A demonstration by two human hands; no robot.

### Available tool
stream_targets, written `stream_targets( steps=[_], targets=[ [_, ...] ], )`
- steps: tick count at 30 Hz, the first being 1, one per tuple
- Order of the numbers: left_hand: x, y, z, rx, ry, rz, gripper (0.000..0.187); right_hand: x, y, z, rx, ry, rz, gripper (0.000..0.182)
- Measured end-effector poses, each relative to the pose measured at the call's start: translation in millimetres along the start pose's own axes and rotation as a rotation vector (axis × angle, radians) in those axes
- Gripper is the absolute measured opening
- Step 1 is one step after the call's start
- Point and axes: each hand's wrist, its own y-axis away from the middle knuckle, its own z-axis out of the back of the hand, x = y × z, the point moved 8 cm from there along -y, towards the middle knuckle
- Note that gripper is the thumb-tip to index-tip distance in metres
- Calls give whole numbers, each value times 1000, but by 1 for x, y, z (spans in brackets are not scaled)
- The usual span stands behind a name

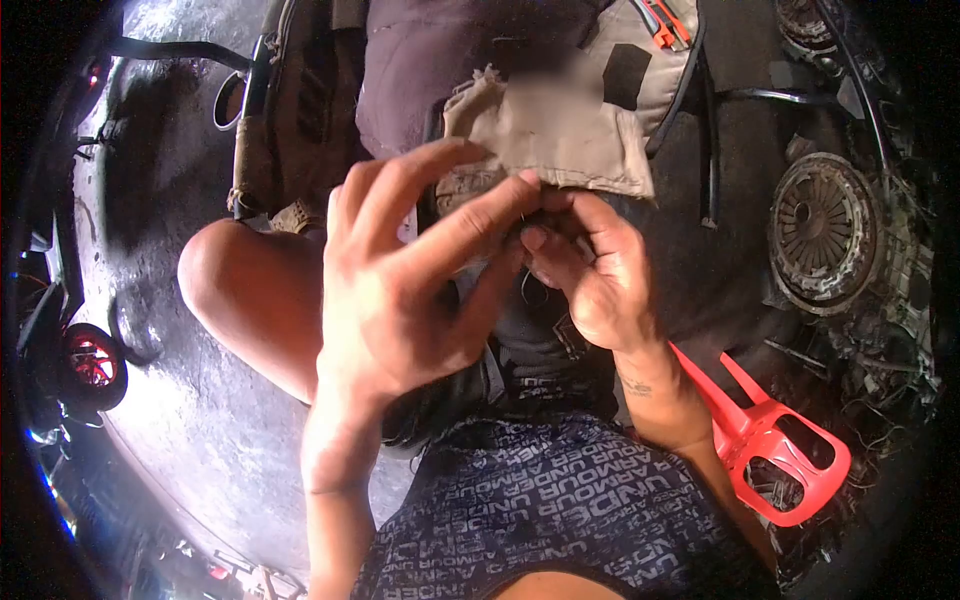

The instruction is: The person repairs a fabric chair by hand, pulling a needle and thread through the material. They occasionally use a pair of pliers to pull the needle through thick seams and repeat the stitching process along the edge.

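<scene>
Head view: at the near edge of the beige fabric panel [572, 142], the right hand [600, 275] pinches what seems a thin strand [523, 214], the left hand [375, 285] meets it with grip unclear, apparently fine fingertip handling that calls for steadiness.
</scene>
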Motion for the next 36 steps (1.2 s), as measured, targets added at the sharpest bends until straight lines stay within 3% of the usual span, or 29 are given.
stream_targets(
  steps=[5, 10, 13, 19, 25, 30, 36],
  targets=[
    [-6, 10, -4, 1, -86, 12, 54, -12, 4, 3, -25, 7, -49, 20],
    [-12, 13, -1, 29, -66, 63, 38, -7, 4, -5, -65, -45, -4, 19],
    [-15, 14, 0, 43, -127, 3, 40, -5, 4, -5, -71, -15, 36, 19],
    [1, 23, 3, -283, 87, 89, 33, -8, 4, -1, -26, 79, -28, 15],
    [-4, 22, -3, -258, -7, -10, 28, -14, 7, 1, -74, 37, 16, 16],
    [-7, 24, -4, -240, -46, -72, 41, -14, 7, 0, -75, 51, 13, 17],
    [-4, 20, 0, -235, -23, -57, 36, -17, 9, -2, -19, -135, -67, 21]
  ],
)
